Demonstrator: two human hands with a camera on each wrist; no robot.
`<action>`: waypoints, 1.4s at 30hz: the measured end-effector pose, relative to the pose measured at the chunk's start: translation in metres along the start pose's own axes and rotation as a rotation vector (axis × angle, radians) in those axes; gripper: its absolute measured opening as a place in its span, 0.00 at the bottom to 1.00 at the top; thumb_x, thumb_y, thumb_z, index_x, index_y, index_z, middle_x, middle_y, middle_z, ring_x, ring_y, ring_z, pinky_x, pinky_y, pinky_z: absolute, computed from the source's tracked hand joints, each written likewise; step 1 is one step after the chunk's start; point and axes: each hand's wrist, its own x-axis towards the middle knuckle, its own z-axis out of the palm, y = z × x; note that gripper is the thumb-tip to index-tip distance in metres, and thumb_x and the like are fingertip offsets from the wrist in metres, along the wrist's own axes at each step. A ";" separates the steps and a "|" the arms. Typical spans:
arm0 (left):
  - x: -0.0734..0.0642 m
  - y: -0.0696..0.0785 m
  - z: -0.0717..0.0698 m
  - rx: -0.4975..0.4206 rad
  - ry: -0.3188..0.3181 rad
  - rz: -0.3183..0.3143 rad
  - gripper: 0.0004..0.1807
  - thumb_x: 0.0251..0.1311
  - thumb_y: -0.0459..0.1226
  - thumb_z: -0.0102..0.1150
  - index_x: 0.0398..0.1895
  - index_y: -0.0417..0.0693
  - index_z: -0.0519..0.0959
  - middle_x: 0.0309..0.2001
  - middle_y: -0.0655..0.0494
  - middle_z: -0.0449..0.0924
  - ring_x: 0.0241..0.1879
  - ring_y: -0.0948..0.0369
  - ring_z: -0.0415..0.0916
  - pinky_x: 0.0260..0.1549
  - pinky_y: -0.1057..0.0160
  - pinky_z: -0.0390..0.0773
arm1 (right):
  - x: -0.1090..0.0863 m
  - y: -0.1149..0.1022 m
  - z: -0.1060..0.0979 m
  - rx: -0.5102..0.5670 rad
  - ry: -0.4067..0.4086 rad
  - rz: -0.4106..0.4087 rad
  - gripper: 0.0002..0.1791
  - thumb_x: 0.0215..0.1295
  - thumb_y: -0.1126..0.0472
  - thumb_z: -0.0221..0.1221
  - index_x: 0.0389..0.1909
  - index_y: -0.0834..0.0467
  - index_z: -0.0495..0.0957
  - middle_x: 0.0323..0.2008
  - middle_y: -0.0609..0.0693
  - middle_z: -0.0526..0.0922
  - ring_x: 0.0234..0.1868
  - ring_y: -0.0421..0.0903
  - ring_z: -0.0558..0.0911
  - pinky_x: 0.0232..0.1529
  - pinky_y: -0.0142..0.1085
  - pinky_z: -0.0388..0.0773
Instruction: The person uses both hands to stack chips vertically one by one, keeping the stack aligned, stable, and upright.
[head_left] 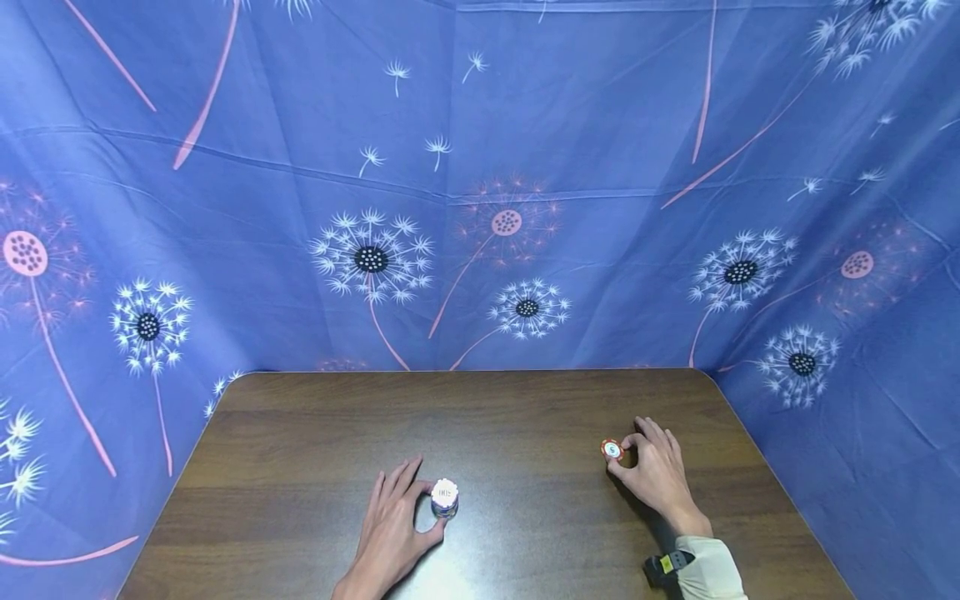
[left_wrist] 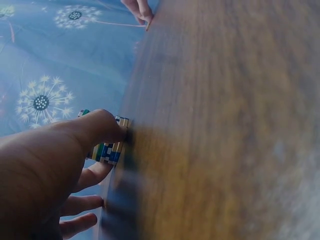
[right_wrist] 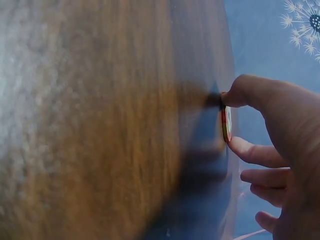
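Observation:
A short stack of poker chips (head_left: 445,495) with a white chip on top stands on the table, left of its middle. My left hand (head_left: 392,527) pinches the stack between thumb and index finger, the other fingers stretched out. In the left wrist view the poker chips (left_wrist: 106,153) show blue, green, white and yellowish edges. Farther right, my right hand (head_left: 654,468) pinches a red-rimmed poker chip (head_left: 612,450) with a white centre. From the right wrist view, that single chip (right_wrist: 227,123) appears edge-on, gripped between thumb and index fingertip, low over or on the table; I cannot tell which.
The brown wooden table (head_left: 525,417) has rounded far corners. A blue cloth (head_left: 600,125) with dandelion prints hangs behind it and along both sides. A black strap with a small device (head_left: 667,567) sits around the right wrist, by the pale sleeve (head_left: 711,568).

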 end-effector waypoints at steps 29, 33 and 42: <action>-0.001 -0.001 0.003 0.001 0.007 -0.003 0.25 0.42 0.48 0.82 0.44 0.51 0.85 0.71 0.42 0.77 0.71 0.42 0.72 0.72 0.33 0.66 | -0.002 0.002 0.000 0.011 0.028 -0.042 0.17 0.46 0.58 0.77 0.32 0.59 0.80 0.63 0.76 0.77 0.70 0.75 0.70 0.69 0.73 0.60; -0.001 -0.002 0.003 -0.004 0.004 -0.003 0.24 0.43 0.48 0.82 0.44 0.51 0.85 0.71 0.43 0.77 0.72 0.42 0.72 0.73 0.33 0.65 | -0.003 0.003 -0.001 0.004 0.016 -0.028 0.17 0.44 0.56 0.78 0.29 0.57 0.79 0.66 0.75 0.76 0.72 0.73 0.70 0.71 0.72 0.59; 0.000 -0.002 0.003 -0.012 0.000 -0.011 0.25 0.43 0.47 0.82 0.44 0.50 0.85 0.71 0.43 0.77 0.72 0.42 0.71 0.73 0.33 0.65 | -0.009 0.005 0.001 0.016 0.029 -0.004 0.17 0.44 0.56 0.77 0.29 0.57 0.80 0.66 0.74 0.77 0.72 0.73 0.70 0.69 0.74 0.60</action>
